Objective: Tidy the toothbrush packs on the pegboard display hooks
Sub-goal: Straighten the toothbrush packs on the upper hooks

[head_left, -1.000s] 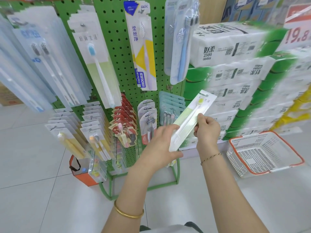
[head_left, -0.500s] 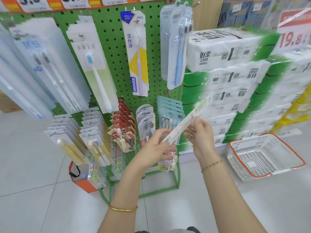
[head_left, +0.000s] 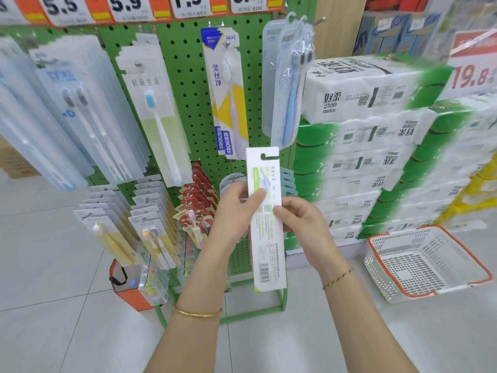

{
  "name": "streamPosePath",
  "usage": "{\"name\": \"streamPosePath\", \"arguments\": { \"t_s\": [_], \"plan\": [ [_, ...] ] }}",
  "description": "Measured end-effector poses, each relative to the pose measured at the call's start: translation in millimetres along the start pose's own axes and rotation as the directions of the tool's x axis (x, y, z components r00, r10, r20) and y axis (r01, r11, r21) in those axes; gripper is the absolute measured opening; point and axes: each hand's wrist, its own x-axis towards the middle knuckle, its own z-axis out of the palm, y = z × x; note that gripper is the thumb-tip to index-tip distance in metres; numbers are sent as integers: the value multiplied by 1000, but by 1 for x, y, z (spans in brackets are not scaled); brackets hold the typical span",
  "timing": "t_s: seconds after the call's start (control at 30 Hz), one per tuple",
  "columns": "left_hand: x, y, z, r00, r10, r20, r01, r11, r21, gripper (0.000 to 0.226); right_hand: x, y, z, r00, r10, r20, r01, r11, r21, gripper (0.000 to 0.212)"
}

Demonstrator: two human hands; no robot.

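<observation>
A long white and green toothbrush pack point(head_left: 266, 243) stands upright in front of the green pegboard point(head_left: 188, 76), its printed back and barcode facing me. My left hand point(head_left: 236, 211) grips its left edge with the thumb across the card. From the other side my right hand point(head_left: 301, 222) pinches its right edge. The hang slot at its top is free of any hook. Other toothbrush packs hang on the hooks: a blue-bristled one point(head_left: 158, 122), a yellow and white one point(head_left: 228, 95), and a clear twin pack point(head_left: 290, 79).
Stacked tissue bales point(head_left: 376, 146) rise at the right. A white basket with an orange rim point(head_left: 427, 262) sits on the floor tiles. Lower hooks carry rows of small packs point(head_left: 150, 224) and red packs point(head_left: 199, 195). An orange bin point(head_left: 126, 289) stands at the rack's foot.
The pack has turned from a tilted, front-facing slant to upright with its back toward me. Both hands shifted along its edges, and my view rose toward the price tags.
</observation>
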Motion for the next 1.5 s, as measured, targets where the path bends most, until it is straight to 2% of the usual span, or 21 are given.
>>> {"name": "streamPosePath", "arguments": {
  "t_s": [0.07,0.17,0.27,0.37,0.47,0.57,0.63,0.7,0.77,0.83,0.93,1.0,1.07,1.17,1.2,1.37,1.5],
  "plan": [
    [6,9,-5,994,36,-108,-41,998,-47,15,-1,-2,2,998,6,64,-6,1000,-3,10],
    [8,21,-13,982,48,-182,-74,988,-137,4,-1,-9,5,988,2,154,-1,1000,-10,9],
    [7,30,-23,983,41,-181,-84,967,-239,3,1,-16,12,978,-12,208,13,1000,-1,12],
    [5,38,-39,989,44,-144,-89,941,-327,14,10,-20,22,961,-13,276,10,1000,11,4],
    [7,49,-59,993,72,-95,-107,890,-444,11,25,-26,41,922,20,388,-39,998,41,43],
    [8,63,-83,994,105,-37,-107,827,-552,11,36,-37,69,849,49,525,-82,996,40,78],
    [9,71,-97,989,145,25,-99,785,-612,14,40,-46,87,803,35,595,-80,996,50,89],
    [11,77,-110,980,187,63,-104,760,-641,16,42,-54,100,791,19,611,-41,999,22,87],
    [13,80,-122,981,188,49,-117,774,-622,22,43,-64,110,825,-8,564,25,999,-22,72],
    [16,81,-131,988,155,-27,-143,813,-564,30,44,-72,120,878,-43,476,105,989,-104,59],
    [20,80,-142,970,148,-194,-216,894,-393,29,45,-86,136,968,-131,213,198,923,-331,43],
    [18,81,-146,956,186,-225,-254,912,-322,31,43,-96,146,973,-228,26,211,847,-488,39],
    [14,84,-147,952,231,-201,-281,919,-274,38,40,-102,156,947,-311,-81,197,762,-617,45],
    [16,86,-148,927,311,-211,-346,925,-155,13,42,-103,170,911,-383,-152,155,660,-735,52],
    [19,86,-149,916,326,-232,-359,926,-117,12,44,-102,174,904,-395,-164,134,626,-768,55],
    [35,83,-156,912,310,-269,-328,945,-21,10,53,-98,185,908,-386,-164,72,528,-846,61],
    [41,78,-157,919,306,-250,-313,950,13,21,60,-94,190,895,-409,-178,64,514,-855,61]
  ]
}}
